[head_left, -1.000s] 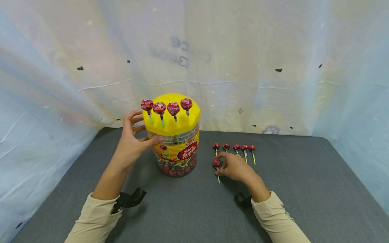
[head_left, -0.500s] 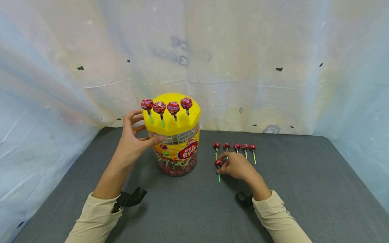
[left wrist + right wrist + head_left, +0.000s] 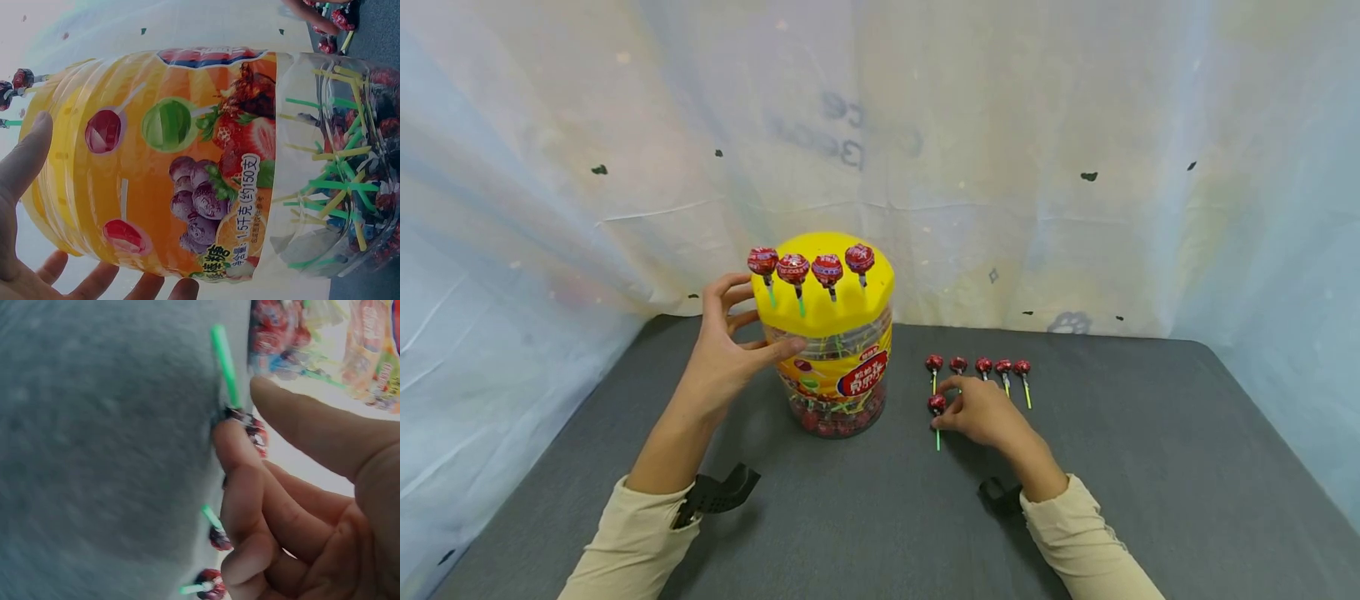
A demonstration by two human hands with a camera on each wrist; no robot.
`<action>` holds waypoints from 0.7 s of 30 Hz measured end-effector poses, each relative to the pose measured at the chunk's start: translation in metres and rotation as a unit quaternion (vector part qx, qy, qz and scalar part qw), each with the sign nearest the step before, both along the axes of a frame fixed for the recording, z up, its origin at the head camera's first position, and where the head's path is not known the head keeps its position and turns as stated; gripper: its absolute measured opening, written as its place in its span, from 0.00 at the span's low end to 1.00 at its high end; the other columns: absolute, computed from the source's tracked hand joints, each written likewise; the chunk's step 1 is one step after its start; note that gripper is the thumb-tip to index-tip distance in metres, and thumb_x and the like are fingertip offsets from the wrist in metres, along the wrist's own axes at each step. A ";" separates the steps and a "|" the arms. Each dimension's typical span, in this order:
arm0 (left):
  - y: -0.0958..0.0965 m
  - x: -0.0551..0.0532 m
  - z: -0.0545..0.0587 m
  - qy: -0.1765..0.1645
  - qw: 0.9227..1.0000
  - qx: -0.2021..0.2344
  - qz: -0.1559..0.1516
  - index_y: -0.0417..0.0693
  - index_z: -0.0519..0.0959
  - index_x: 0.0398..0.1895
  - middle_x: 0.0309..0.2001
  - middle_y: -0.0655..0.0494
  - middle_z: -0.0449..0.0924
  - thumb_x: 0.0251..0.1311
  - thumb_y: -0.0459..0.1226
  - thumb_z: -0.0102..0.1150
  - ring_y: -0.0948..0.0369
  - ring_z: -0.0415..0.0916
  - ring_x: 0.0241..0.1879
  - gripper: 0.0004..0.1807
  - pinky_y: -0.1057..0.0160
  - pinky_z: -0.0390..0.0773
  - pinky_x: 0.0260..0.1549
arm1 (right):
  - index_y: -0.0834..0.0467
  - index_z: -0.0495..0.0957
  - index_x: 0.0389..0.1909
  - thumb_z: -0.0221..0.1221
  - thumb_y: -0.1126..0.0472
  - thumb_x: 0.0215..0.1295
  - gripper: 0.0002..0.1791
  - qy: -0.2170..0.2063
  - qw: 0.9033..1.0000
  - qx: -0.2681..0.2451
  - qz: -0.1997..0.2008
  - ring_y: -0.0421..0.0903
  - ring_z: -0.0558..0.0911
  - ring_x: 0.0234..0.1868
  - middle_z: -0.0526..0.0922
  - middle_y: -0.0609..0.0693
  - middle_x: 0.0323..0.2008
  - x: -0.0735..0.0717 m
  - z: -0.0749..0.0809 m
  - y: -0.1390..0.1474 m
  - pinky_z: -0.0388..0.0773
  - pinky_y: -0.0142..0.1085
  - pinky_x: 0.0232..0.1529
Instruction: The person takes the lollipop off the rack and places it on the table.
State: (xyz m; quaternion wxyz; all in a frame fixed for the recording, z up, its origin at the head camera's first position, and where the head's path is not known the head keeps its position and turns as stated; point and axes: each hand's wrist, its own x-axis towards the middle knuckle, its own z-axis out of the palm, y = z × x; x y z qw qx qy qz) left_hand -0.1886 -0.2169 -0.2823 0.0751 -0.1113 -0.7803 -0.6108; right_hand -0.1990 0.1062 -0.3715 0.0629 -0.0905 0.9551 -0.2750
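My left hand (image 3: 730, 346) grips the upper side of a clear plastic candy jar (image 3: 863, 379), its thumb across the front just below the yellow lid (image 3: 820, 312). Seen from the left wrist, the thumb (image 3: 28, 159) lies along the lid side and the fingers go round the jar. With thumb and forefinger, my right hand (image 3: 985, 412) pinches a red-wrapped lollipop (image 3: 936, 404) with a green stick, low at the table. In the right wrist view this lollipop's green stick (image 3: 225, 365) points away between thumb and forefinger.
Several red lollipops (image 3: 984, 365) lie in a row behind my right hand, partly covered by it. More lollipops (image 3: 827, 269) stand out along the front of the lid. The grey table (image 3: 865, 517) ends at a pale curtain (image 3: 970, 208).
The pinched lollipop shifts a little right, then slightly back left, and its stick is now straighter. My left hand and the jar stay put.
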 end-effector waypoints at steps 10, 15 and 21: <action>-0.006 -0.009 -0.008 0.026 0.999 0.004 -0.027 0.67 0.47 0.73 0.74 0.55 0.50 0.58 0.34 0.69 0.53 0.56 0.69 0.48 0.49 0.67 0.62 | 0.46 0.72 0.65 0.68 0.53 0.62 0.30 0.117 0.986 -0.105 0.059 0.38 0.82 0.37 0.87 0.42 0.45 0.020 0.043 -0.006 0.77 0.35 0.34; -0.009 -0.015 -0.012 0.029 0.997 0.041 -0.057 0.70 0.45 0.74 0.77 0.56 0.47 0.59 0.30 0.67 0.52 0.53 0.74 0.51 0.45 0.61 0.67 | 0.40 0.63 0.71 0.66 0.51 0.64 0.36 0.172 0.968 -0.167 0.080 0.44 0.83 0.48 0.81 0.46 0.59 0.029 0.072 -0.032 0.82 0.42 0.47; -0.010 -0.014 -0.013 0.011 0.993 0.080 -0.088 0.71 0.38 0.76 0.78 0.54 0.48 0.61 0.28 0.64 0.50 0.51 0.77 0.54 0.38 0.57 0.71 | 0.36 0.51 0.76 0.66 0.54 0.65 0.45 0.163 0.964 -0.199 0.071 0.49 0.82 0.55 0.72 0.48 0.67 0.029 0.080 -0.057 0.83 0.46 0.52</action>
